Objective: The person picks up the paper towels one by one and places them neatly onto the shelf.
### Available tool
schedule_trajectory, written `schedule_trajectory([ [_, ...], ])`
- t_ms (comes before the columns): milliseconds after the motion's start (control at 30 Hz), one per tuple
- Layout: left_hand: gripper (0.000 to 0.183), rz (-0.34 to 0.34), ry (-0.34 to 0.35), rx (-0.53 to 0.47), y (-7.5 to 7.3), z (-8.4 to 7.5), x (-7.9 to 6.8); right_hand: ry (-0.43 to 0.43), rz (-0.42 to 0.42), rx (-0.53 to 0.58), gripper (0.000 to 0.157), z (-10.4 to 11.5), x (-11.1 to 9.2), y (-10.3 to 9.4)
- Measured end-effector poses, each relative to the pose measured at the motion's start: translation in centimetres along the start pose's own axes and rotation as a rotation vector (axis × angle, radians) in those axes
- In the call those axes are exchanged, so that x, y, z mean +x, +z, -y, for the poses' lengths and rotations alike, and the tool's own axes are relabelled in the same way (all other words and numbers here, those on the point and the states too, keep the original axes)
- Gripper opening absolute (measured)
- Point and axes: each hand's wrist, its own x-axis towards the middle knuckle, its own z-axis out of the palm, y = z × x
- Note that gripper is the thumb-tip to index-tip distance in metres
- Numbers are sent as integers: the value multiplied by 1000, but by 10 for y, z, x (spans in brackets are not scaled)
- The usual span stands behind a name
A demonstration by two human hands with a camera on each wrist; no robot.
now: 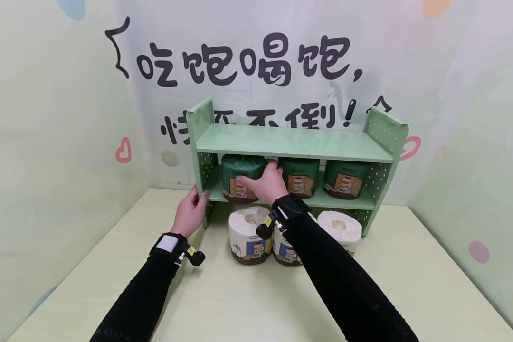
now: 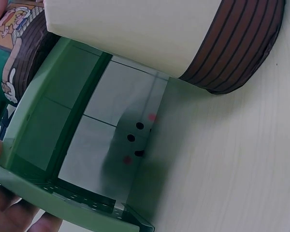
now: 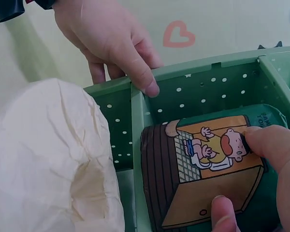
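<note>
A green-wrapped toilet roll (image 1: 241,166) with a cartoon door print sits at the left end of the middle level of a green shelf unit (image 1: 295,142). My right hand (image 1: 268,184) grips this roll, thumb on its printed front; in the right wrist view a thumb (image 3: 275,150) and a fingertip (image 3: 223,212) lie on the wrapper. My left hand (image 1: 189,213) holds the left side panel, thumb at the shelf's front edge and fingers behind the panel, as the left wrist view shows with its fingers (image 2: 19,215).
Two more green rolls (image 1: 299,176) (image 1: 345,179) stand on the same level to the right. Below, white-wrapped rolls (image 1: 250,235) (image 1: 339,228) stand on the pale table (image 1: 222,304), one partly hidden by my right forearm. A printed cloth backdrop (image 1: 256,23) rises behind.
</note>
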Motion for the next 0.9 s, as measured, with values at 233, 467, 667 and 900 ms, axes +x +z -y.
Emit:
schedule_trajectory([
  [233,55,-8,2,11,-1,0,0,11,-2,55,113,1,0,2],
  [467,54,-10,6,12,-1,1,-1,2,30,53,107,-4,2,3],
  [667,55,-7,14,4,-1,1,0,-15,56,51,104,-4,4,4],
  [900,57,0,11,-1,-1,1,0,-15,116,83,104,-4,4,4],
])
